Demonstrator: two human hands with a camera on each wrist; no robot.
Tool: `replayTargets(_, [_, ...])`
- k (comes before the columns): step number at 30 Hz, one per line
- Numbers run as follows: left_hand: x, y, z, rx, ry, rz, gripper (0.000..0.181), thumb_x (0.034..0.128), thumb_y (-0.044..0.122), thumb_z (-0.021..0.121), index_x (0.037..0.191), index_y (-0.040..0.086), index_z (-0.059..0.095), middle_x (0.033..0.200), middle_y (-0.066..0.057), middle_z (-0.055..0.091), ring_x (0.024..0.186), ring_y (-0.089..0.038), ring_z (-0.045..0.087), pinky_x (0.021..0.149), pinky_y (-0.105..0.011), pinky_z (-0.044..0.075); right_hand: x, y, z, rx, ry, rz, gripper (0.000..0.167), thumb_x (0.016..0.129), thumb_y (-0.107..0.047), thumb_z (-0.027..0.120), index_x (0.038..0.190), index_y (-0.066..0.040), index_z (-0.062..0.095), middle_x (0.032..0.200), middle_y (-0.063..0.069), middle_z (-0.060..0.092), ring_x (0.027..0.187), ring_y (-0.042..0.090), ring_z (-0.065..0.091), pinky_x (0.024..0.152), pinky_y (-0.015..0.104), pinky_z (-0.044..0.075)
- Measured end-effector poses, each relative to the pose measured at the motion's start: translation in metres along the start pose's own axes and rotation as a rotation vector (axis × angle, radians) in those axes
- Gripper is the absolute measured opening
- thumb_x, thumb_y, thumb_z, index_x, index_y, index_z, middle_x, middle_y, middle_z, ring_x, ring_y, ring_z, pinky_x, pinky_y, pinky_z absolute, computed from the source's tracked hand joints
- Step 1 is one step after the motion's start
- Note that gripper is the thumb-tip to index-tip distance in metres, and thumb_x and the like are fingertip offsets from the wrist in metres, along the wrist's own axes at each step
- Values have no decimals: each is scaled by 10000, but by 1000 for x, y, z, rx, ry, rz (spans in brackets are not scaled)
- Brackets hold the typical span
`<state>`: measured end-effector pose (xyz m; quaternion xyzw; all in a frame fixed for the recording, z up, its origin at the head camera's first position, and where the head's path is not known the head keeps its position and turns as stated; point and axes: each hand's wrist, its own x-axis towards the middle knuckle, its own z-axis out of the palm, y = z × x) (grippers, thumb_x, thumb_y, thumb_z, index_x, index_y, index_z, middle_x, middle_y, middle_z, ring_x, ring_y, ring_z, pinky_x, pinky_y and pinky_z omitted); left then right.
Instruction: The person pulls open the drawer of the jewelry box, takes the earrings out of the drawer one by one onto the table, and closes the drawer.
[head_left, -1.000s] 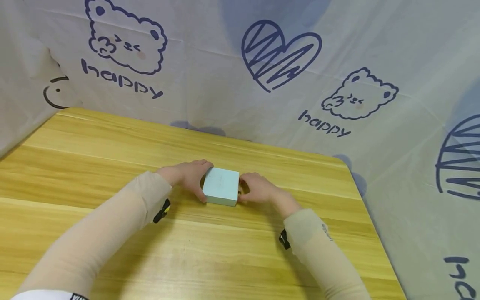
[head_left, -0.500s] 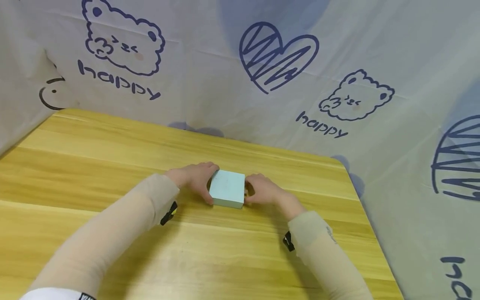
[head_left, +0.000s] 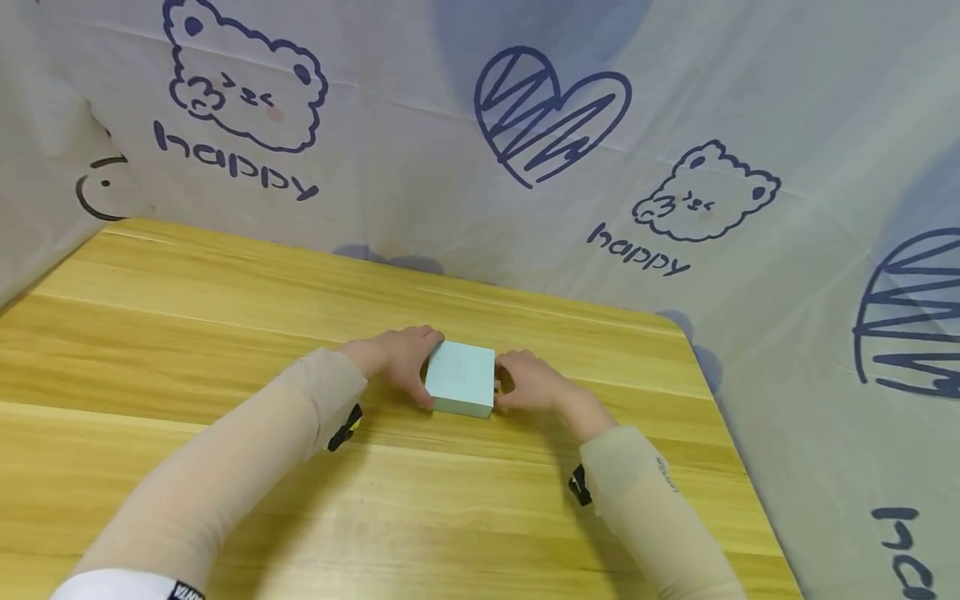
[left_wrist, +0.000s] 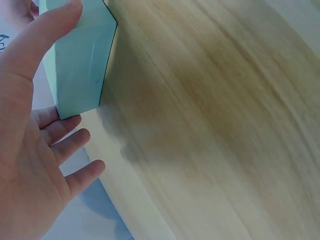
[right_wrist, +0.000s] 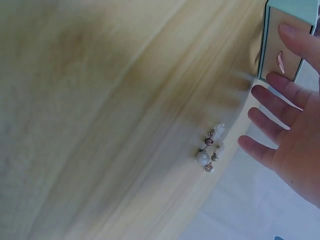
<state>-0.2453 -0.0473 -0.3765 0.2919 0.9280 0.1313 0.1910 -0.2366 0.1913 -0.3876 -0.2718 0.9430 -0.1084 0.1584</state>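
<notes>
A small mint-green box (head_left: 461, 375) lies flat on the wooden table between both hands. My left hand (head_left: 402, 360) pinches its left end, thumb on the near side and fingers at the far side. In the right wrist view, the box's right end shows a beige drawer front (right_wrist: 276, 44) with a pink ribbon tab (right_wrist: 280, 62). The thumb of my right hand (head_left: 536, 382) is against that front, while its other fingers are spread and fairly straight. Below those fingers lies a small beaded piece of jewellery (right_wrist: 202, 158) with pearl-like and clear beads.
The wooden table (head_left: 420, 508) extends in front of the box and to both sides. Behind its far edge hangs a pale curtain (head_left: 420, 150) with bear and heart drawings. A black strap (head_left: 579, 486) is at the right wrist.
The box and both hands have slid a little to the right along the table. The left hand's grip looks the same, and the right hand stays at the box's right end.
</notes>
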Motion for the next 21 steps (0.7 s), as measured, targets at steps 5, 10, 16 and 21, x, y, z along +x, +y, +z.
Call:
replayTargets(5, [4,0,1,-5,3,-7,1021,684,462,782,1437,-3,272,1405,-155,392,1255,-295,426,1048,-446,379,2,1,0,13,1,12,290,824,-201,666,1082,-95,583,1095,61,582,1091,261,485,949,404,421])
replayTargets(10, [7,0,3,-19,15,-3,1027,690,461,774,1442,-11,259,1417,-169,381,1267,-303,418,1054,-444,373,3,3,0,25,1,25,234,814,-153,645,1031,-103,572,1081,62,577,1058,249,490,925,403,428])
replayTargets(16, [4,-1,4,6,22,-8,1040,710,500,748,1459,-3,230,1465,-189,326,1336,-345,339,1087,-522,302,0,4,0,32,4,27,268,843,-154,615,1098,-85,569,1147,95,574,1116,283,486,961,430,417])
replayTargets(21, [-1,-4,7,65,39,-14,1123,722,623,679,1502,40,119,1544,-199,167,1415,-418,143,1104,-638,139,-5,4,-3,-9,96,93,431,909,-221,570,1295,-41,500,1345,152,494,1288,354,393,1061,537,321])
